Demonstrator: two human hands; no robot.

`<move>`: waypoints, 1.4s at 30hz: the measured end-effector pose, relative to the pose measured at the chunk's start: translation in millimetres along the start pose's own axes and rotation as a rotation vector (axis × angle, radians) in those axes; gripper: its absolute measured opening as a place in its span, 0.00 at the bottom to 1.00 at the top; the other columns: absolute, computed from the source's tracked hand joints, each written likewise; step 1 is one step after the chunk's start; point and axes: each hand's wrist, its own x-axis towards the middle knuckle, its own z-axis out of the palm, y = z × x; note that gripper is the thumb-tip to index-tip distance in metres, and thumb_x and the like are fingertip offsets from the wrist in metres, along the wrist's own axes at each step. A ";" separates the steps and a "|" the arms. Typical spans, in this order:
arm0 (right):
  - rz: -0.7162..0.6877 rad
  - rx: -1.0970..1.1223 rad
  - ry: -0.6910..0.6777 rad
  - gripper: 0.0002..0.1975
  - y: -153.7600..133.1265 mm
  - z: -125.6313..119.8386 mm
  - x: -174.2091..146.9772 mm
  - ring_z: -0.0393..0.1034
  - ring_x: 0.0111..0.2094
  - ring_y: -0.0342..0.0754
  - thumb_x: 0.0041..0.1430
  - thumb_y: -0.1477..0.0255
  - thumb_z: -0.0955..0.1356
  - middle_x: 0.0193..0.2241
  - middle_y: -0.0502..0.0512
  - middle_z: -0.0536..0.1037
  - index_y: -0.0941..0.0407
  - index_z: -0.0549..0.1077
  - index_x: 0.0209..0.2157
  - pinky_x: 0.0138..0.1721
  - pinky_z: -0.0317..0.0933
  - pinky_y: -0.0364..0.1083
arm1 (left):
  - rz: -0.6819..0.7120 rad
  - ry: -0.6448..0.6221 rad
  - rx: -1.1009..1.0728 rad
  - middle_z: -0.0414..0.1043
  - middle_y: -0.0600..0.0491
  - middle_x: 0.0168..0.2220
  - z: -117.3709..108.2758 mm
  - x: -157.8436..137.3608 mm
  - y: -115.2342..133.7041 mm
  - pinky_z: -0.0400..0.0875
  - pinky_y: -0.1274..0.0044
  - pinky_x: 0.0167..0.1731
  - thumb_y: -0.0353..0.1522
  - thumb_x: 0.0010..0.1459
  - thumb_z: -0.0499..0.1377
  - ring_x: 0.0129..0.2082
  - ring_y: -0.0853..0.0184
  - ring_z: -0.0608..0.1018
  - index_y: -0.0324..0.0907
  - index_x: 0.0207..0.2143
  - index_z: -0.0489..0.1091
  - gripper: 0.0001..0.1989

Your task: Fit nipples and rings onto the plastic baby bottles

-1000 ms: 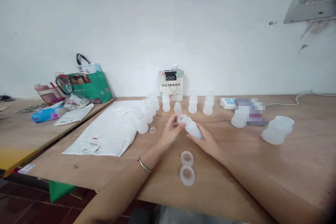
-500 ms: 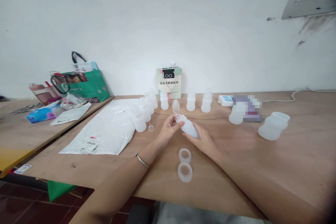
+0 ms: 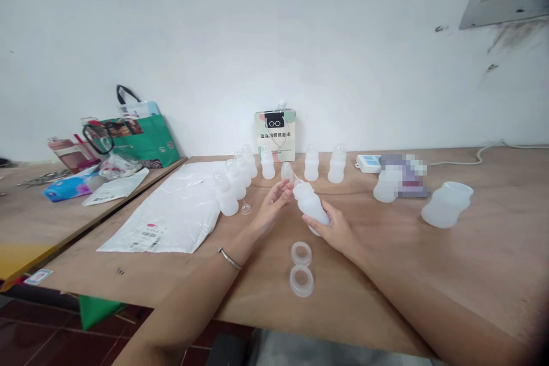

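My right hand (image 3: 337, 226) is wrapped round the lower part of a frosted white baby bottle (image 3: 309, 203), which tilts with its top toward the far left. A small clear teat (image 3: 298, 181) shows at the bottle's top. Beside that top is my left hand (image 3: 274, 205), its fingers stretched out and apart, holding nothing I can see. Just beyond the fingertips stands a clear dome cap (image 3: 287, 171). Two translucent screw rings (image 3: 302, 281) lie one behind the other on the table, nearer to me. A loose clear teat (image 3: 246, 207) rests left of my left hand.
Several capped baby bottles (image 3: 226, 197) stand in a row at left and along the back (image 3: 337, 166). Two uncapped bottle bodies, one at far right (image 3: 446, 206), stand on the wooden table. A white plastic mailer (image 3: 167, 206) lies at left; a paper bag (image 3: 275, 134) leans on the wall.
My left hand has come off the bottle's top and its fingers have opened. The bottle, in my right hand, now stands more upright and shows more of its body.
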 end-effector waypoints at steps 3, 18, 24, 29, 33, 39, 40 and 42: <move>0.002 -0.003 -0.016 0.19 -0.5 -0.3 -1.5 0.66 0.30 0.48 0.48 0.58 0.65 0.31 0.52 0.74 0.55 0.68 0.39 0.30 0.60 0.44 | 0.066 -0.036 -0.015 0.59 0.46 0.55 -0.5 0.9 -2.6 0.60 0.70 0.51 0.47 0.51 0.55 0.55 0.61 0.63 0.46 0.54 0.55 0.30; -0.013 0.039 0.004 0.20 0.4 -0.6 -2.8 0.66 0.32 0.48 0.50 0.59 0.65 0.34 0.54 0.74 0.56 0.67 0.42 0.33 0.60 0.44 | 0.111 0.132 0.213 0.63 0.47 0.51 -0.4 0.9 -6.2 0.60 0.69 0.50 0.43 0.57 0.50 0.52 0.64 0.66 0.45 0.52 0.57 0.22; -0.014 0.001 -0.017 0.20 -0.5 -0.8 -3.8 0.66 0.31 0.47 0.50 0.59 0.65 0.33 0.53 0.74 0.56 0.67 0.42 0.31 0.60 0.44 | 0.156 0.049 0.195 0.61 0.45 0.52 0.0 0.5 -7.0 0.61 0.68 0.49 0.43 0.53 0.55 0.52 0.61 0.65 0.44 0.53 0.55 0.27; -0.013 0.039 0.012 0.21 2.7 -0.9 -2.5 0.66 0.33 0.47 0.50 0.60 0.65 0.35 0.54 0.74 0.56 0.66 0.44 0.33 0.60 0.44 | 0.106 0.137 0.195 0.62 0.46 0.51 -1.9 0.4 -7.0 0.58 0.66 0.51 0.42 0.56 0.52 0.52 0.61 0.65 0.46 0.52 0.58 0.22; -0.011 -0.012 -0.011 0.19 3.0 -1.8 -2.0 0.66 0.31 0.47 0.50 0.59 0.65 0.32 0.53 0.73 0.56 0.68 0.40 0.31 0.60 0.44 | 0.144 0.054 0.179 0.62 0.45 0.51 -0.9 1.2 -7.9 0.61 0.68 0.49 0.41 0.53 0.56 0.52 0.61 0.65 0.44 0.52 0.57 0.25; -0.012 0.029 0.013 0.22 2.1 -2.8 -1.3 0.67 0.37 0.49 0.50 0.60 0.65 0.39 0.55 0.74 0.56 0.66 0.45 0.37 0.61 0.46 | 0.092 0.153 0.214 0.64 0.46 0.50 -0.2 1.5 -6.4 0.61 0.70 0.48 0.41 0.56 0.53 0.51 0.63 0.66 0.44 0.49 0.60 0.20; -0.010 0.028 0.014 0.22 2.0 -2.6 -1.4 0.67 0.38 0.49 0.50 0.60 0.65 0.39 0.55 0.74 0.55 0.66 0.46 0.37 0.61 0.46 | 0.098 0.158 0.215 0.65 0.46 0.50 0.6 1.0 -5.7 0.61 0.71 0.47 0.42 0.56 0.53 0.50 0.63 0.67 0.43 0.49 0.61 0.20; -0.002 -0.001 0.013 0.22 1.7 -2.2 -1.6 0.68 0.37 0.50 0.50 0.60 0.65 0.38 0.54 0.74 0.55 0.66 0.45 0.37 0.61 0.46 | 0.108 0.122 0.230 0.67 0.46 0.47 3.7 -0.2 -4.7 0.64 0.73 0.43 0.42 0.53 0.55 0.45 0.64 0.70 0.42 0.47 0.63 0.20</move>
